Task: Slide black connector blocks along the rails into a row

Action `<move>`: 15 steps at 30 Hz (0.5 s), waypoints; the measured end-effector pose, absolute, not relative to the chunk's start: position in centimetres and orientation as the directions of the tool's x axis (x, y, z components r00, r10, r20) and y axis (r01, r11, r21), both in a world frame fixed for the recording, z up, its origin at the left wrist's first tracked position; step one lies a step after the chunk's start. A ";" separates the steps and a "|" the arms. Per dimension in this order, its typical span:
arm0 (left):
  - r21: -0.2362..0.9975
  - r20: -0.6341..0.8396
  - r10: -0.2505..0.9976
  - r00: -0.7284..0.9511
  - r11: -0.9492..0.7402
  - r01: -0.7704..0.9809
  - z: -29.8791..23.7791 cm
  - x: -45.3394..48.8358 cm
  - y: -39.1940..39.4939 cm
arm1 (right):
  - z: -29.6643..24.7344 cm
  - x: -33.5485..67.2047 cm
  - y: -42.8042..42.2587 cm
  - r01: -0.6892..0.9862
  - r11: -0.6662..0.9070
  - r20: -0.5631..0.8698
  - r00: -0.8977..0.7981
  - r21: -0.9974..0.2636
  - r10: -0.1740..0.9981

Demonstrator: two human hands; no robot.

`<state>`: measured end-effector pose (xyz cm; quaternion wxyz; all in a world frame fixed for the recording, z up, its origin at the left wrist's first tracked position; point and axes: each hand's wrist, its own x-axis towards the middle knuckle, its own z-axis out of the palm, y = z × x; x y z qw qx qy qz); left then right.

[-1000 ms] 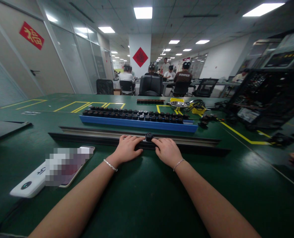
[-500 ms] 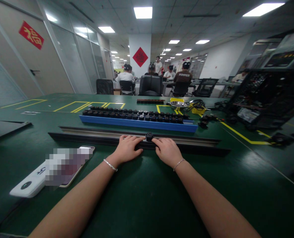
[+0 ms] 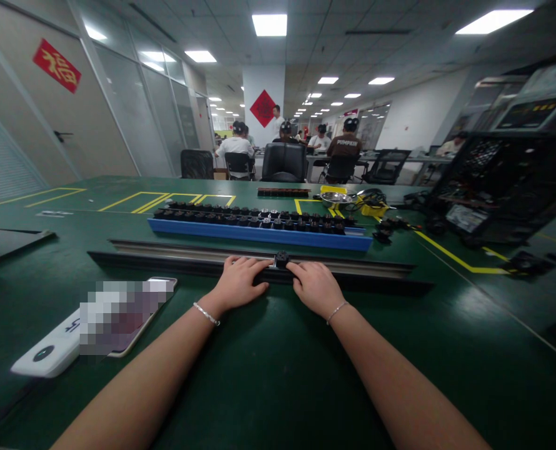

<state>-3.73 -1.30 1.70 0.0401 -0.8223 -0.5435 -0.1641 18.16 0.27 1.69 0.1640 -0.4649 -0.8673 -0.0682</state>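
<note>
1. While both hands reach forward to the middle of a long black channel (image 3: pixel 156 262), a small black block (image 3: pixel 282 258) sits at that channel's centre, between the two sets of fingers.
2. The left hand (image 3: pixel 240 281) lies palm down, its fingers over the channel's near wall just left of the block and its thumb spread apart; whether it grips, I cannot tell.
3. The right hand (image 3: pixel 318 286) has its index finger extended to the block's right side, the other fingers partly bent; a firm hold cannot be made out.
4. Just beyond the channel, a blue tray (image 3: pixel 259 235) carries rows of black parts (image 3: pixel 226 219).
5. To the left, a phone (image 3: pixel 142 325) and a white device (image 3: pixel 48 356) lie side by side, partly pixelated, on the green table (image 3: pixel 268 381).
6. Farther back are a metal bowl (image 3: pixel 337 198) and cables (image 3: pixel 373 198); an opened black case (image 3: pixel 488 181) stands at right.
7. Beyond the table, several people sit at desks.
</note>
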 end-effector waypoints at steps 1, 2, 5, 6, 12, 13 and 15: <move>0.111 0.318 0.879 0.356 -0.408 0.906 1.7 -3.7 -1.3 | 1.7 18.2 0.2 0.829 0.559 0.352 -0.513 -0.034 0.783; 0.110 0.320 0.877 0.359 -0.411 0.905 1.7 -3.7 -1.3 | 1.7 18.2 0.2 0.828 0.560 0.355 -0.514 -0.034 0.781; 0.100 0.326 0.876 0.355 -0.405 0.909 1.7 -3.7 -1.2 | 1.7 18.2 0.2 0.828 0.560 0.357 -0.514 -0.034 0.780; 0.102 0.324 0.877 0.356 -0.406 0.908 1.7 -3.7 -1.2 | 1.8 18.2 0.2 0.830 0.557 0.357 -0.511 -0.034 0.782; 0.106 0.322 0.875 0.360 -0.412 0.905 1.6 -3.8 -1.1 | 2.0 18.2 0.1 0.836 0.548 0.349 -0.504 -0.034 0.790; 0.107 0.325 0.874 0.360 -0.412 0.905 1.6 -3.9 -1.1 | 2.0 18.2 0.1 0.834 0.550 0.349 -0.505 -0.035 0.789; 0.108 0.334 0.871 0.360 -0.414 0.904 1.6 -3.8 -1.2 | 2.0 18.2 0.1 0.832 0.554 0.356 -0.506 -0.041 0.786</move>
